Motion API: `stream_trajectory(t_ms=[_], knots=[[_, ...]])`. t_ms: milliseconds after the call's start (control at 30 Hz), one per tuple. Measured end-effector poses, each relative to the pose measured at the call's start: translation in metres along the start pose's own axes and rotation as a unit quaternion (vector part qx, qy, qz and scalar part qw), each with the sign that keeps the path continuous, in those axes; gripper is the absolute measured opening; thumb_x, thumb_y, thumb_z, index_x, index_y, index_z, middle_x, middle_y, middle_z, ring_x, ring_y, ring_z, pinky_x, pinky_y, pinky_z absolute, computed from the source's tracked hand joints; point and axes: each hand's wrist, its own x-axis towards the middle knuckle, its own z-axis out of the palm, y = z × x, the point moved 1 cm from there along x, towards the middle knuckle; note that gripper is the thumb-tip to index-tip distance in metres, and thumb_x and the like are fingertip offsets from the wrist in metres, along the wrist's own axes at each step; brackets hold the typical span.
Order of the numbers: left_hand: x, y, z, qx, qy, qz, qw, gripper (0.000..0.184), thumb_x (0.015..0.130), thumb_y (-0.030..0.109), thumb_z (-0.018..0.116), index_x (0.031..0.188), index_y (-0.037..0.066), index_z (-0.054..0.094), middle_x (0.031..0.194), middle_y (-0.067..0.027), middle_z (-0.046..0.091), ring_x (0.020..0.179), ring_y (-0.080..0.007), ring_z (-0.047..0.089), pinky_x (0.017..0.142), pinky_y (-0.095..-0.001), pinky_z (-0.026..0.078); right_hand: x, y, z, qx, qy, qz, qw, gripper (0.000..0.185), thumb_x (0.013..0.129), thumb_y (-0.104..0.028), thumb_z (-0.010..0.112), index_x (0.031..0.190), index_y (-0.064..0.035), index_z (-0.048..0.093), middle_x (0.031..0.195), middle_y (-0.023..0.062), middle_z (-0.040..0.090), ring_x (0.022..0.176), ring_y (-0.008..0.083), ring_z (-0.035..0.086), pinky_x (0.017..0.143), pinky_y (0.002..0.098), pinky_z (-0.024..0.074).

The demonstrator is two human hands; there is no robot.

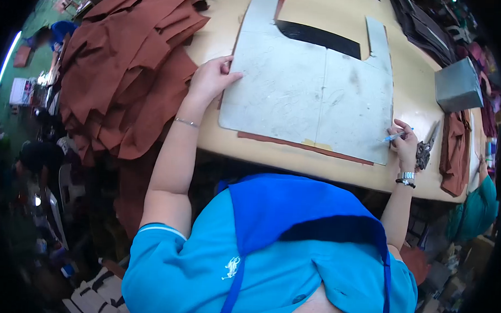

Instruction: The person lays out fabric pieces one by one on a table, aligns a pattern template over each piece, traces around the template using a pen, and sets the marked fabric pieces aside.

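A large pale grey pattern template (286, 91) with a cut-out at its far side lies flat on the table (218, 140). Reddish-brown fabric (339, 155) shows from under its near edge, and something black shows through the cut-out. My left hand (210, 79) grips the template's left edge, thumb on top and fingers at the rim. At the lower right corner, my right hand (405, 145) is closed around a blue-and-white pen (394, 137), its tip close to the template's edge. Scissors (426, 147) with dark wrapped handles lie just right of that hand.
A tall pile of reddish-brown fabric pieces (126, 69) covers the table's left side. To the right stand a grey metal block (458, 86) and a folded brown piece (454, 158). Dark material (423, 30) lies at the far right. Another person's teal sleeve (476, 208) shows at the right edge.
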Motion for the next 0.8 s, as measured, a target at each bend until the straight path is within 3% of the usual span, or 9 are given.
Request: stream_trajectory(t_ms=[67,133,167,267,333,400,567,667,800], knots=[[0.001,0.006,-0.001,0.003,0.001,0.018,1.0,0.06,0.073,0.034,0.079,0.126,0.01,0.063,0.087,-0.0065,0.064,0.08,-0.021,0.064,0.074,-0.0335,0.051,-0.002,-0.005,-0.002,0.027,0.017,-0.013,0.999,0.039,0.091,-0.02,0.068,0.124,-0.0027,0.058,0.087,-0.0006,0.064,0.065,0.002,0.053,0.052,0.0164,0.0384],[0.008,0.015,0.01,0.032,0.078,0.092,0.992,0.059,0.075,0.032,0.078,0.127,0.009,0.061,0.1,-0.0108,0.064,0.092,-0.0246,0.063,0.079,-0.0348,0.05,-0.002,-0.015,0.003,0.064,0.048,-0.048,0.996,0.039,0.096,-0.029,0.063,0.125,-0.0034,0.057,0.086,-0.0007,0.062,0.064,0.0022,0.052,0.053,0.0169,0.0391],[0.008,0.034,0.006,0.048,0.052,0.082,0.994,0.056,0.077,0.03,0.076,0.126,0.008,0.06,0.112,-0.0135,0.061,0.102,-0.0288,0.061,0.084,-0.0377,0.05,-0.004,-0.028,0.008,0.087,0.077,-0.054,0.992,0.04,0.099,-0.034,0.057,0.124,-0.0035,0.057,0.084,0.0006,0.063,0.064,0.0032,0.053,0.053,0.0174,0.0398],[0.034,0.069,0.031,0.06,0.026,0.211,0.975,0.054,0.08,0.026,0.075,0.126,0.004,0.059,0.114,-0.0163,0.061,0.106,-0.0306,0.06,0.091,-0.0374,0.048,0.01,-0.036,0.022,0.186,0.074,-0.118,0.973,0.049,0.102,-0.046,0.043,0.12,-0.0038,0.06,0.081,0.0006,0.061,0.064,0.0048,0.053,0.055,0.0186,0.0426],[0.052,0.099,0.05,0.06,-0.015,0.291,0.955,0.05,0.082,0.024,0.074,0.125,0.005,0.06,0.12,-0.0165,0.059,0.111,-0.0324,0.057,0.095,-0.0391,0.047,0.017,-0.057,0.044,0.178,0.07,-0.109,0.975,0.051,0.103,-0.048,0.04,0.114,-0.0039,0.064,0.078,-0.0003,0.06,0.066,0.005,0.052,0.059,0.0192,0.0448],[0.076,0.127,0.076,0.072,-0.034,0.36,0.93,0.05,0.081,0.024,0.074,0.125,0.005,0.06,0.122,-0.0162,0.058,0.115,-0.0323,0.055,0.097,-0.0397,0.046,0.035,-0.077,0.078,0.183,0.044,-0.141,0.972,0.044,0.102,-0.042,0.046,0.109,-0.004,0.067,0.08,-0.0003,0.062,0.069,0.0055,0.053,0.063,0.0201,0.0459],[0.095,0.147,0.087,0.146,-0.119,0.3,0.935,0.052,0.075,0.03,0.077,0.121,0.008,0.064,0.121,-0.0114,0.058,0.118,-0.029,0.052,0.101,-0.0436,0.042,0.074,-0.09,0.128,0.217,-0.009,-0.152,0.964,0.026,0.094,-0.025,0.065,0.109,-0.0042,0.067,0.088,0.0021,0.068,0.076,0.0064,0.058,0.067,0.0203,0.0473],[0.097,0.147,0.086,0.154,-0.135,0.292,0.934,0.054,0.072,0.031,0.079,0.12,0.009,0.064,0.12,-0.0108,0.058,0.117,-0.0292,0.053,0.1,-0.044,0.042,0.089,-0.105,0.146,0.132,-0.015,-0.162,0.978,0.025,0.089,-0.021,0.069,0.107,-0.0032,0.067,0.089,0.003,0.069,0.077,0.0066,0.06,0.068,0.0201,0.048],[0.094,0.148,0.081,0.153,-0.14,0.3,0.931,0.055,0.072,0.03,0.08,0.12,0.008,0.064,0.117,-0.0113,0.059,0.113,-0.0303,0.054,0.098,-0.0415,0.043,0.107,-0.113,0.174,0.164,-0.044,-0.201,0.965,0.015,0.086,-0.016,0.068,0.094,-0.0032,0.067,0.086,0.0019,0.068,0.074,0.0062,0.061,0.064,0.0215,0.0487]])
